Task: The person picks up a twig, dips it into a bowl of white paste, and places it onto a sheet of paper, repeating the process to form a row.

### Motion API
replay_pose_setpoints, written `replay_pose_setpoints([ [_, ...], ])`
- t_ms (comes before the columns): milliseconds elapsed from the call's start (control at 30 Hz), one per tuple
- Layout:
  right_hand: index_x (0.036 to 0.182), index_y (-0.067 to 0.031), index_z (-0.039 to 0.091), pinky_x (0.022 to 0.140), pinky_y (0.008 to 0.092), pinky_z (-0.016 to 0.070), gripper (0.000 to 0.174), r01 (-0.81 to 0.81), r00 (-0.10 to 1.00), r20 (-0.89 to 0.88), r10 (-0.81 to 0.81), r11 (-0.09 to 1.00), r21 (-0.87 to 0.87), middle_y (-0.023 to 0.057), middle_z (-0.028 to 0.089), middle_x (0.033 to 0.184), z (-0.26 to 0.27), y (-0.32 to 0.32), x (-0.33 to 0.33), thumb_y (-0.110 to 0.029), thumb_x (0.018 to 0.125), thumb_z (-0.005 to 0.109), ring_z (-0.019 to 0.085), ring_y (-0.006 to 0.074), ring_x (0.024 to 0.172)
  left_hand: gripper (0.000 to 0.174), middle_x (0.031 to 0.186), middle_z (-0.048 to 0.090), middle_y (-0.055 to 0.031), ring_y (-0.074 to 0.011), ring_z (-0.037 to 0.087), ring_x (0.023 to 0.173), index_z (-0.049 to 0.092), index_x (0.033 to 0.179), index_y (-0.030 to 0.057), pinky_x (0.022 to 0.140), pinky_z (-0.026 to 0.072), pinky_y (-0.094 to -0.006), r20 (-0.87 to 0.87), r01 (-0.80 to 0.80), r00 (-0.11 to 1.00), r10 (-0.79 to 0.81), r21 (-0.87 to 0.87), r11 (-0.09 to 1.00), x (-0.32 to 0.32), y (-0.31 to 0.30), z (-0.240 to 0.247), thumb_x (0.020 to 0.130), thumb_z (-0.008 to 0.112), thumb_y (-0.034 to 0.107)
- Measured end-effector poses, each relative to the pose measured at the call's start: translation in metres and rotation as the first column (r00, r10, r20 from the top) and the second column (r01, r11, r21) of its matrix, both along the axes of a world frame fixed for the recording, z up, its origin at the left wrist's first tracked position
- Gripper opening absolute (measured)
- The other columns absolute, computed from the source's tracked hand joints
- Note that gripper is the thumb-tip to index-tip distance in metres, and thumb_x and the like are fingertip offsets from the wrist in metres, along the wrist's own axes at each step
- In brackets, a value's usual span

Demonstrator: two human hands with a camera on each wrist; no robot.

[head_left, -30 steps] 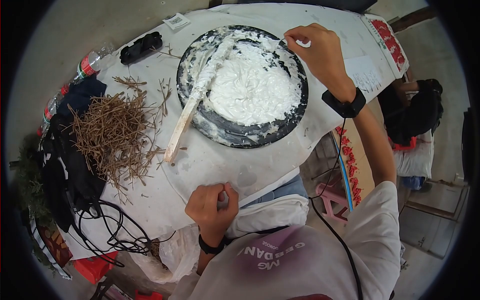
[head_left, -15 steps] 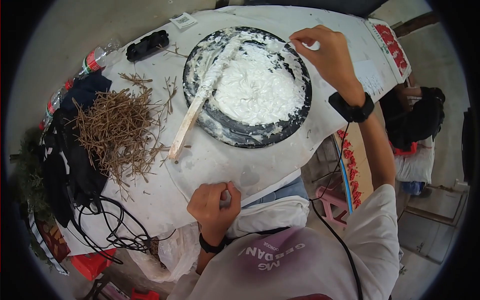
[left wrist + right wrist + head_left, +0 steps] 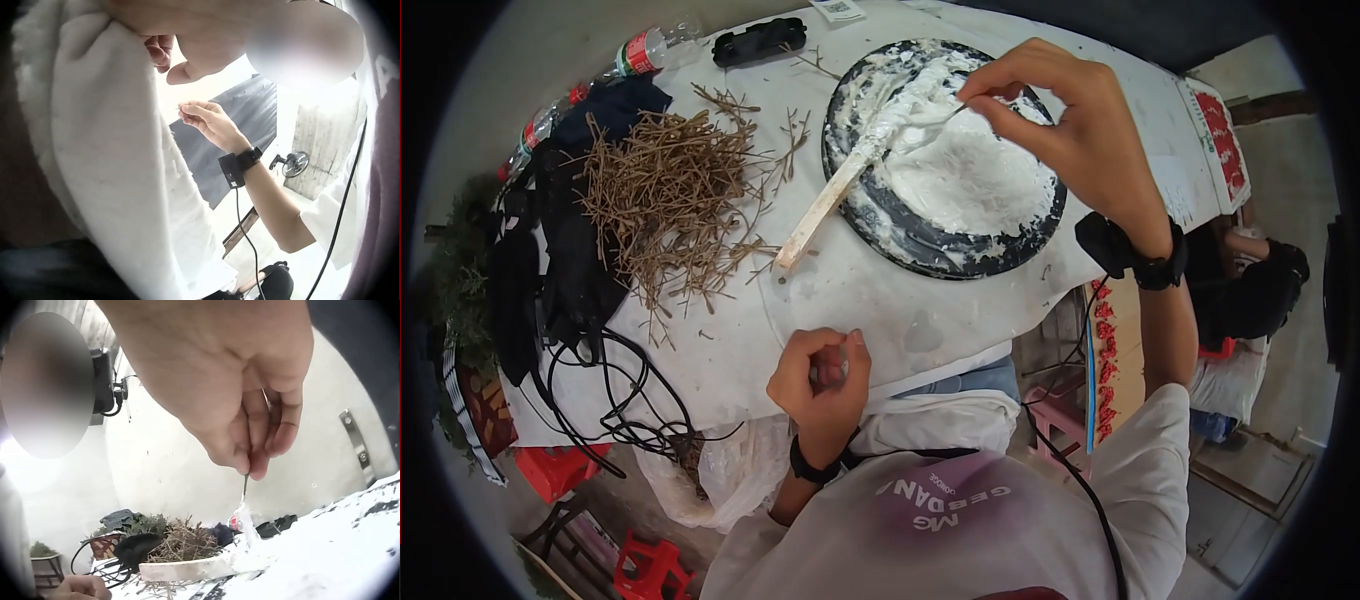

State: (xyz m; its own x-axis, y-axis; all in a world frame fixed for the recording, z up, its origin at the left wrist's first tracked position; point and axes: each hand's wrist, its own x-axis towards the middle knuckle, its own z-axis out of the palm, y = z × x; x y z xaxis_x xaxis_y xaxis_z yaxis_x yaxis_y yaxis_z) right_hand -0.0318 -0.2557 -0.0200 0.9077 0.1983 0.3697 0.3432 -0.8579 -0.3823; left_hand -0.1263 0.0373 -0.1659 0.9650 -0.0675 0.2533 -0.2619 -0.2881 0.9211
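A round black tray (image 3: 920, 250) full of white paste (image 3: 980, 180) sits on the white-covered table. A paste-smeared wooden paddle (image 3: 830, 205) leans on its left rim. My right hand (image 3: 980, 100) hovers over the paste and pinches a thin paste-coated twig (image 3: 940, 117) between thumb and fingertips. The right wrist view shows the same pinch (image 3: 250, 467), with the twig (image 3: 244, 487) pointing down at the paste (image 3: 325, 556). My left hand (image 3: 832, 360) rests at the table's near edge with its fingers curled; I see nothing in it.
A pile of dry brown twigs (image 3: 665, 200) lies left of the tray. Black cloth (image 3: 550, 260) and black cables (image 3: 610, 400) hang at the left edge. Plastic bottles (image 3: 640, 50) and a black object (image 3: 758, 42) lie at the far side. Red-patterned sheets (image 3: 1225, 140) and another person (image 3: 1260, 290) are at right.
My right hand has moved with the twig from the tray's far right rim to above the paste near the paddle. The left hand stays curled at the table edge.
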Motion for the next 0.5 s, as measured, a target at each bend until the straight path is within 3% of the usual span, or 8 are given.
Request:
replay_pose_setpoints([
  [100, 0.105, -0.0023, 0.080, 0.080, 0.0317, 0.0563, 0.015, -0.096, 0.995, -0.022, 0.097, 0.993, 0.073, 0.0092, 0.077, 0.096, -0.004, 0.015, 0.009, -0.004, 0.090, 0.078, 0.070, 0.0204, 0.086, 0.020, 0.062, 0.055, 0.0035, -0.0027, 0.041, 0.051, 0.066, 0.094, 0.0060, 0.047, 0.0306, -0.0204, -0.096, -0.052, 0.994, 0.045, -0.073, 0.996, -0.001, -0.004, -0.001, 0.086, 0.084, 0.001],
  [400, 0.103, -0.0013, 0.079, 0.077, 0.0314, 0.0576, 0.015, -0.131, 0.990, -0.047, 0.132, 0.991, 0.024, 0.0114, 0.076, 0.096, -0.015, 0.035, 0.029, -0.004, 0.089, 0.079, 0.071, 0.0231, 0.084, 0.028, 0.061, 0.053, 0.0040, -0.0028, 0.039, 0.049, 0.064, 0.105, 0.0054, 0.046, 0.0289, -0.0202, -0.030, -0.018, 0.999, 0.016, -0.076, 0.997, -0.002, -0.001, -0.006, 0.086, 0.083, 0.001],
  [500, 0.102, -0.0010, 0.079, 0.076, 0.0317, 0.0578, 0.015, -0.118, 0.993, -0.017, 0.117, 0.993, -0.025, 0.0117, 0.076, 0.095, -0.016, 0.039, 0.032, -0.004, 0.088, 0.080, 0.072, 0.0240, 0.084, 0.025, 0.062, 0.057, 0.0042, -0.0004, 0.043, 0.051, 0.061, 0.106, 0.0036, 0.049, 0.0307, -0.0189, -0.033, 0.032, 0.999, -0.033, -0.054, 0.998, -0.001, 0.001, -0.004, 0.090, 0.079, -0.001],
])
